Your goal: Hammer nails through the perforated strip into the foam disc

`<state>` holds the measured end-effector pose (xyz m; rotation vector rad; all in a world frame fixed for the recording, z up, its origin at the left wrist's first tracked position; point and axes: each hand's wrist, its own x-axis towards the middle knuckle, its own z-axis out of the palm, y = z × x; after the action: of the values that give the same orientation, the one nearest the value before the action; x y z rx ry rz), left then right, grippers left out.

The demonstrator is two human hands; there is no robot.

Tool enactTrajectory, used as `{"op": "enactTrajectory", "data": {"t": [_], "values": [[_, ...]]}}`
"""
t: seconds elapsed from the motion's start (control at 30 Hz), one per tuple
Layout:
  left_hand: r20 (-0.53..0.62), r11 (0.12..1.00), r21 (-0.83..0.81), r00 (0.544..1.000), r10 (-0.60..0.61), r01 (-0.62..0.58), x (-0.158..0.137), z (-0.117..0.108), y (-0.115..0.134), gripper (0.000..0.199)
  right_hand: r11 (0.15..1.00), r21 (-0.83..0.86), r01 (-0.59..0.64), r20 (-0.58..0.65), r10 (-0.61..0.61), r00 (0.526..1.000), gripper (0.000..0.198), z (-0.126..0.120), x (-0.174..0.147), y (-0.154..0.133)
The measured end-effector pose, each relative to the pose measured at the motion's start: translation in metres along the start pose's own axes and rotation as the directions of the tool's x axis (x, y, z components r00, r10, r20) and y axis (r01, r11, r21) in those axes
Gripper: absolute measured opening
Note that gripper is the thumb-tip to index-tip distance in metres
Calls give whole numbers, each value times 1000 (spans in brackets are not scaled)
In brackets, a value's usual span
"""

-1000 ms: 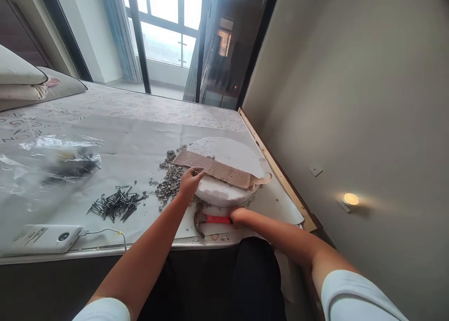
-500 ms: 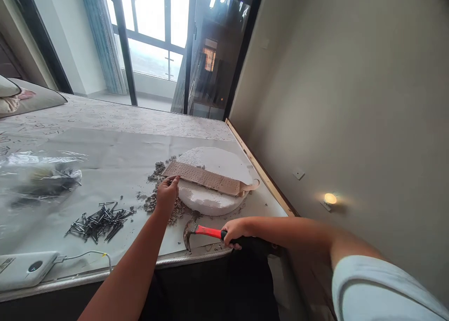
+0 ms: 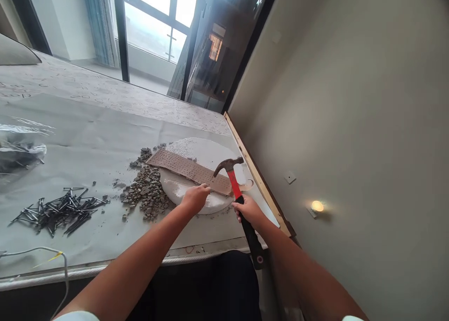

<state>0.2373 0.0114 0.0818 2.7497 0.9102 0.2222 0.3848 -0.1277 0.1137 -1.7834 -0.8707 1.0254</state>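
Note:
My right hand (image 3: 250,211) is wrapped round the black grip of a claw hammer (image 3: 235,183) with a red neck. Its steel head is raised over the right end of a perforated brown strip (image 3: 185,168), claw pointing left. The strip lies across a round white slab (image 3: 210,148). At the strip's near edge my left hand (image 3: 196,198) has its fingers pressed together; what they pinch, if anything, is hidden. Grey gravel (image 3: 149,190) is heaped against the slab's left side. Further left lies a pile of loose nails (image 3: 58,211).
A clear plastic bag (image 3: 21,148) with dark contents lies at the far left. A white cable (image 3: 35,249) hangs over the near edge. A grey sheet (image 3: 91,124) covers part of the patterned mattress (image 3: 70,78). Along the right runs a wooden rail (image 3: 254,169) by the wall.
My right hand has lifted the hammer from beside the near edge to over the strip's right end. My left hand has slid rightward along the strip. The view has shifted too.

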Motion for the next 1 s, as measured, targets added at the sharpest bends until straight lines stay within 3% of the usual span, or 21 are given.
{"op": "enactTrajectory", "data": {"t": [0.17, 0.3, 0.73, 1.0], "values": [[83, 997, 56, 995, -53, 48, 12, 8, 10, 53, 999, -38, -28, -54, 26, 998, 17, 7, 27, 17], [122, 989, 105, 986, -118, 105, 19, 11, 14, 53, 997, -46, -60, -76, 57, 995, 14, 13, 35, 25], [173, 989, 83, 975, -139, 126, 22, 12, 17, 60, 980, -174, -100, -174, 70, 982, 12, 21, 36, 26], [196, 986, 107, 970, -146, 127, 22, 11, 20, 59, 979, -138, -149, -177, 124, 976, 18, 24, 38, 22]]}}
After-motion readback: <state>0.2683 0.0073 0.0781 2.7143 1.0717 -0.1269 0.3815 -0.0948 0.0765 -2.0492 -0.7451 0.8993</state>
